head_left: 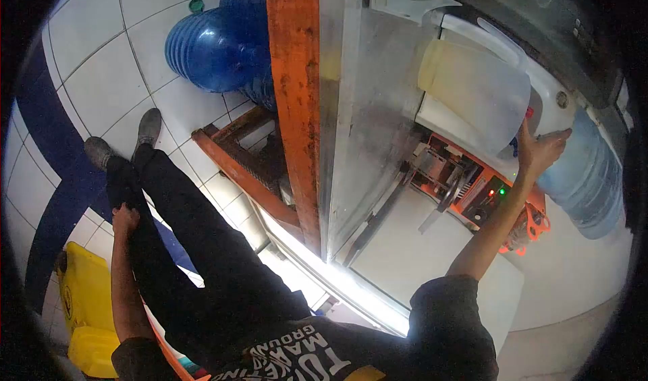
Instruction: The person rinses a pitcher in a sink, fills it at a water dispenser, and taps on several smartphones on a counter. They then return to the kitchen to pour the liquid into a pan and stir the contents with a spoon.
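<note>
Right hand: the right hand (540, 150) is seen at 3 o'clock; its grip is spread, thumb and fingers parted.
Translucent container: the pale-yellow translucent plastic container (476, 91) is seen at 2 o'clock, over the white basin (435, 114); its lower right corner is found just beside the right hand, and contact cannot be told.
Water bottle: the large clear-blue water bottle (586, 185) is placed at 4 o'clock from that hand.
Lit machine: the orange machine (466, 202), marked by red and green lights, is seen at 3 o'clock, below the container.
Left hand: the left hand (126, 219) is held at 9 o'clock by the dark trousers (155, 242), fingers curled; whether anything is pinched cannot be told.
</note>
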Tool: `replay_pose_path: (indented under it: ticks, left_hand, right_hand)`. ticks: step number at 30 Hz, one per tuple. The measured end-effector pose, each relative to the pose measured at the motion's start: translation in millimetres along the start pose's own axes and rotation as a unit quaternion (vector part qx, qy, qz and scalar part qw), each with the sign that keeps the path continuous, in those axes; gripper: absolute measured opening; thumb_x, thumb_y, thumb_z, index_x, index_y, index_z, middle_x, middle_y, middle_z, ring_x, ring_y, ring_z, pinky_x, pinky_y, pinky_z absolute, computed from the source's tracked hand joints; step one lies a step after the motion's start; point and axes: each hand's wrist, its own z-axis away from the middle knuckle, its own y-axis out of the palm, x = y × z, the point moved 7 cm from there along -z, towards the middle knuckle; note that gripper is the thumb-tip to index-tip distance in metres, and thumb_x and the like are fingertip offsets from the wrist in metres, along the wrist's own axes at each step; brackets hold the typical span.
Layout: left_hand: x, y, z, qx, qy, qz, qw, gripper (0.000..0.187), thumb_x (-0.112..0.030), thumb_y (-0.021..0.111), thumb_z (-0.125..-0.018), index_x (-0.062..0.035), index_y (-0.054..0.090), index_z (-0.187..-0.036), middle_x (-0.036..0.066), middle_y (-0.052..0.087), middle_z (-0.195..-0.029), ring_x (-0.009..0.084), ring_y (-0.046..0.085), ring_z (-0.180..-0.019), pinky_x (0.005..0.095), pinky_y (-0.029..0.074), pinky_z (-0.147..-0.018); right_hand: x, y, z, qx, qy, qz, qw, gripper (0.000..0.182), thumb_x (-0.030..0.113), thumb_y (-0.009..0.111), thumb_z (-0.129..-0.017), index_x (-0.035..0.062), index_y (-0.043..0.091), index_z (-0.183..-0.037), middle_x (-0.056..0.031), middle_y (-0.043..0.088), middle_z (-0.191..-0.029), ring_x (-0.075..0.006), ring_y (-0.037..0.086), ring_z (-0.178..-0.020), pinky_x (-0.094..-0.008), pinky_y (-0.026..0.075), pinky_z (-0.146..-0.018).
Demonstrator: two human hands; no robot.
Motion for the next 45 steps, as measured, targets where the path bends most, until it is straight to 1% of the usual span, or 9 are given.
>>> replay_pose_path:
  ticks: [12, 15, 21, 26, 30, 36, 39, 42, 45]
  left_hand:
    - [10, 7, -6, 0.025, 0.017, -0.026, 0.999, 0.06, -0.037, 0.053, -0.084, 0.0022, 0.043, -0.129, 0.037, 0.049, -0.119, 0.0497, 0.048, -0.114, 0.0508, 0.042, -0.097]
    - [14, 1, 2, -0.015, 0.002, 0.031, 0.999, 0.06, -0.036, 0.053, -0.084, 0.0018, 0.044, -0.129, 0.038, 0.049, -0.118, 0.0502, 0.049, -0.113, 0.0509, 0.043, -0.096]
    - [-2, -11, 12, 0.014, 0.04, -0.021, 0.999, 0.06, -0.036, 0.052, -0.084, 0.0058, 0.044, -0.127, 0.04, 0.048, -0.117, 0.0511, 0.048, -0.113, 0.051, 0.042, -0.096]
    - [25, 27, -22, 0.019, 0.054, -0.059, 0.997, 0.058, -0.035, 0.052, -0.084, 0.0048, 0.046, -0.126, 0.039, 0.048, -0.12, 0.0497, 0.047, -0.115, 0.0502, 0.041, -0.098]
    - [0, -15, 15, -0.001, -0.003, 0.027, 1.0, 0.055, -0.034, 0.053, -0.084, 0.004, 0.049, -0.124, 0.038, 0.05, -0.119, 0.0487, 0.047, -0.116, 0.0496, 0.04, -0.099]
    - [-7, -16, 22, -0.037, 0.037, -0.043, 0.998, 0.044, -0.03, 0.057, -0.081, -0.0009, 0.056, -0.113, 0.032, 0.052, -0.117, 0.0449, 0.051, -0.111, 0.0493, 0.046, -0.091]
    - [-57, -61, 77, -0.064, -0.018, -0.099, 0.993, 0.039, -0.029, 0.059, -0.08, -0.0018, 0.058, -0.108, 0.026, 0.054, -0.114, 0.0422, 0.054, -0.107, 0.0494, 0.048, -0.086]
    - [-85, -39, 77, -0.086, 0.026, -0.091, 0.992, 0.036, -0.029, 0.057, -0.081, -0.0024, 0.059, -0.106, 0.023, 0.056, -0.11, 0.0405, 0.056, -0.106, 0.05, 0.048, -0.085]
    - [-126, -6, 78, -0.082, 0.016, 0.014, 0.996, 0.041, -0.036, 0.048, -0.088, -0.0019, 0.061, -0.108, 0.023, 0.058, -0.109, 0.0389, 0.057, -0.104, 0.0596, 0.042, -0.09]
  right_hand:
    - [-1, 3, 1, -0.012, -0.022, 0.03, 0.999, 0.125, 0.066, 0.077, -0.055, -0.0214, 0.028, -0.129, -0.04, 0.045, -0.121, -0.0485, 0.046, -0.115, -0.048, 0.039, -0.098]
    - [1, 0, -2, 0.006, -0.002, -0.005, 1.0, 0.126, 0.068, 0.076, -0.055, -0.0218, 0.028, -0.129, -0.0403, 0.045, -0.121, -0.0486, 0.047, -0.115, -0.0477, 0.039, -0.098]
    - [4, -2, -3, 0.019, -0.005, -0.012, 1.0, 0.126, 0.069, 0.075, -0.056, -0.0228, 0.028, -0.129, -0.0411, 0.045, -0.12, -0.0491, 0.047, -0.115, -0.0481, 0.04, -0.097]
    - [3, 0, 0, 0.003, -0.015, 0.001, 1.0, 0.125, 0.07, 0.073, -0.059, -0.0225, 0.027, -0.129, -0.0429, 0.043, -0.119, -0.0512, 0.045, -0.115, -0.0502, 0.038, -0.098]
    - [3, 0, 0, -0.002, -0.022, 0.003, 1.0, 0.125, 0.07, 0.072, -0.06, -0.0217, 0.026, -0.13, -0.0423, 0.044, -0.118, -0.0505, 0.046, -0.113, -0.0508, 0.038, -0.098]
    - [1, 2, 0, 0.0, -0.017, 0.018, 1.0, 0.125, 0.072, 0.072, -0.059, -0.0195, 0.025, -0.131, -0.0392, 0.047, -0.116, -0.049, 0.048, -0.11, -0.0509, 0.04, -0.095]
    - [3, 0, 0, 0.021, 0.008, 0.01, 1.0, 0.125, 0.072, 0.071, -0.059, -0.0193, 0.026, -0.13, -0.0393, 0.047, -0.116, -0.0494, 0.048, -0.11, -0.0509, 0.041, -0.094]
    - [2, 0, 1, 0.006, -0.004, 0.013, 1.0, 0.125, 0.073, 0.071, -0.058, -0.0199, 0.027, -0.13, -0.0392, 0.047, -0.115, -0.0492, 0.049, -0.11, -0.0504, 0.042, -0.092]
    - [2, -1, -1, 0.006, -0.004, 0.023, 1.0, 0.125, 0.073, 0.071, -0.057, -0.0201, 0.029, -0.129, -0.0391, 0.047, -0.115, -0.0493, 0.05, -0.109, -0.0502, 0.043, -0.091]
